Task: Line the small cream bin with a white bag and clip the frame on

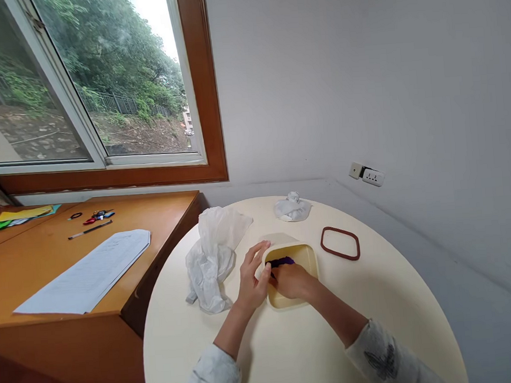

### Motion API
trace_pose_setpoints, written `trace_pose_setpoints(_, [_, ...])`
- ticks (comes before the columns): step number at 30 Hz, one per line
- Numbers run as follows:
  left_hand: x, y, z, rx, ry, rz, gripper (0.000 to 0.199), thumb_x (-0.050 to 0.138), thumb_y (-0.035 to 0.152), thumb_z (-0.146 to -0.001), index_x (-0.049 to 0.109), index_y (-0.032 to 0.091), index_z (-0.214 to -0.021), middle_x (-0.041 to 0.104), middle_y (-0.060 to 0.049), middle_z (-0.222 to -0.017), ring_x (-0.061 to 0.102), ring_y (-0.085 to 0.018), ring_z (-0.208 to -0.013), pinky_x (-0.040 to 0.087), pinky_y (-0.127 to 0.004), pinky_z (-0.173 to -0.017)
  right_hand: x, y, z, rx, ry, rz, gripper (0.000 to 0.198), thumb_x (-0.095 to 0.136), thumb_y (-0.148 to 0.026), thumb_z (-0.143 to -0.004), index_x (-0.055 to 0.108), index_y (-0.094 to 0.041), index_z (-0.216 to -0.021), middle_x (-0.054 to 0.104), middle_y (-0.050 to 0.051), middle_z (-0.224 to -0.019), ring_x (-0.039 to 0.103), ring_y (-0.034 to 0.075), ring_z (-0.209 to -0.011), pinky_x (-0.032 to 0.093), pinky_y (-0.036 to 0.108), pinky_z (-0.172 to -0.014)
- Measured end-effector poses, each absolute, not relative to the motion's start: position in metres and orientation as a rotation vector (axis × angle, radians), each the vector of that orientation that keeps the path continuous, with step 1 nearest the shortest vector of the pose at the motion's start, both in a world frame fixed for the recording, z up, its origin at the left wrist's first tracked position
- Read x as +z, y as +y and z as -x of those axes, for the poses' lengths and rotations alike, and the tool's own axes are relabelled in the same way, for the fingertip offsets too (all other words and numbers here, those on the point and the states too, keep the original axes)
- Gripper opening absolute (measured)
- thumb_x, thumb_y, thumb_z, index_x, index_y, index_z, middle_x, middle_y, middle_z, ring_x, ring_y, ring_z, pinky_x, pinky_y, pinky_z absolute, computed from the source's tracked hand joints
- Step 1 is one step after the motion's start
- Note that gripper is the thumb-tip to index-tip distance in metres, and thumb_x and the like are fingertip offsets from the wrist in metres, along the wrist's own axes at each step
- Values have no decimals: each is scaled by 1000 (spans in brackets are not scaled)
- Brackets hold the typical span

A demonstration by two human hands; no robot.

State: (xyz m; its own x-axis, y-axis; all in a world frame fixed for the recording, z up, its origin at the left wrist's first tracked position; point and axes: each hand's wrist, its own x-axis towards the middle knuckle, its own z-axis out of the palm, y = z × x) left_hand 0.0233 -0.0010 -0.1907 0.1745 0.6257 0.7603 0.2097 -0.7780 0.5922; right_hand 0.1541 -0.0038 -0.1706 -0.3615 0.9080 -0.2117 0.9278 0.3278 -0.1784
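Observation:
A cream rectangular plastic container (310,259) sits on the round table, slightly tilted toward me. My left hand (252,281) grips its left side, fingers along the outer wall and thumb at the rim. Inside lies a dark purple, soft-looking thing (284,261); its exact kind does not show. My right hand (291,280) reaches into the container, its fingers curled at the purple thing and partly hidden. To the right of the container lies a reddish-brown rounded rectangular ring (340,243), flat on the tabletop.
A crumpled white plastic bag (214,257) lies left of the container on the round table (290,354). A small knotted bag (293,207) stands at the back. On the wooden desk (150,208) are papers (91,272), a pen (90,229) and keys (99,215).

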Motion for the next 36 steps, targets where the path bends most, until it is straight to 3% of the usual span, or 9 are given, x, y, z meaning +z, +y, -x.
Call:
trace_pose_setpoints(10, [-187,1,-18,1608,862,-2108,34,41,27,-88,54,22,-119,56,-8,-121,46,-24,-116,38,-45,-97,-134,-48,-159,-407,2556,-1633,43,24,-38,-90,62,-17,-91,67,10,-86,62,25,-77,44,33,-65])
trace_pose_setpoints(15, [-182,1,-17,1592,848,-2053,33,43,29,-87,56,21,-117,57,-7,-120,48,-24,-115,38,-42,-97,-132,-76,-173,-331,2738,-1538,41,39,-50,-84,58,-18,-102,65,10,-97,59,26,-89,43,35,-78])
trace_pose_setpoints(19, [-179,3,-16,1583,850,-1981,33,43,31,-87,57,21,-116,58,-8,-120,49,-24,-114,38,-41,-97,-145,-78,-179,-137,2709,-1504,45,53,-25,-77,47,-14,-120,61,15,-105,56,27,-97,39,39,-87])
trace_pose_setpoints(21, [-178,3,-16,1570,859,-1960,34,43,32,-87,57,21,-116,57,-8,-120,49,-24,-114,38,-42,-97,-149,-76,-179,-75,2690,-1469,50,51,-10,-71,46,-13,-122,62,15,-104,56,27,-97,39,38,-86])
trace_pose_setpoints(24, [-176,3,-15,1556,860,-1928,34,42,32,-88,56,21,-116,55,-8,-122,47,-24,-116,36,-42,-98,-149,-74,-177,-59,2677,-1430,51,50,-3,-65,49,-12,-116,63,15,-99,58,26,-93,41,36,-82])
trace_pose_setpoints(31, [-177,3,-12,1564,831,-1889,38,39,37,-89,53,21,-120,52,-8,-126,43,-24,-120,32,-43,-101,-144,-65,-175,10,2866,-1642,36,38,-14,-84,50,-17,-117,67,8,-88,61,20,-76,41,30,-66])
trace_pose_setpoints(36, [-178,1,-17,1528,813,-1865,39,39,37,-89,51,21,-122,51,-7,-127,43,-23,-120,30,-41,-102,-151,-53,-176,136,3050,-1895,33,40,-15,-84,52,-18,-115,66,5,-76,60,16,-67,40,26,-61])
